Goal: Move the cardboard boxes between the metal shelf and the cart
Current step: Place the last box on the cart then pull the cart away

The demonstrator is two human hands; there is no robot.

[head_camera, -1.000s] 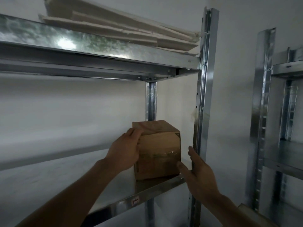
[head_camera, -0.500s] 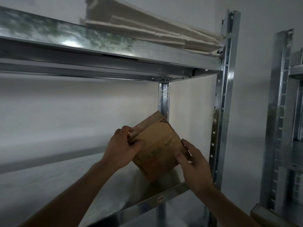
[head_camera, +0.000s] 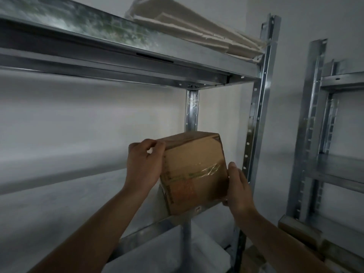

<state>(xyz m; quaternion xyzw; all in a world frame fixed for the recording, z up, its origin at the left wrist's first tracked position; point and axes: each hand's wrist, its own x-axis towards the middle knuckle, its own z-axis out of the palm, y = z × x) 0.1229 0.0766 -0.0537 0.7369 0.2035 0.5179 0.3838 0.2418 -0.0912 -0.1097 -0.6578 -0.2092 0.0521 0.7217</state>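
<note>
A small brown cardboard box (head_camera: 194, 170) with clear tape across its front is held up off the metal shelf (head_camera: 59, 209), tilted, at the shelf's right front corner. My left hand (head_camera: 143, 164) grips its left side, fingers curled over the top left edge. Against the box's lower right side, my right hand (head_camera: 237, 188) holds it with the thumb up the front edge. The cart is out of view.
Flattened pale cardboard sheets (head_camera: 197, 32) lie on the upper shelf board (head_camera: 118, 44). The shelf's right front post (head_camera: 256, 123) stands just right of the box. A second metal rack (head_camera: 323, 134) stands further right, with cardboard (head_camera: 299, 231) at its foot.
The box stood on the shelf with only my left hand on it. Both hands have since taken hold and lifted it, tilted, toward the shelf's front edge.
</note>
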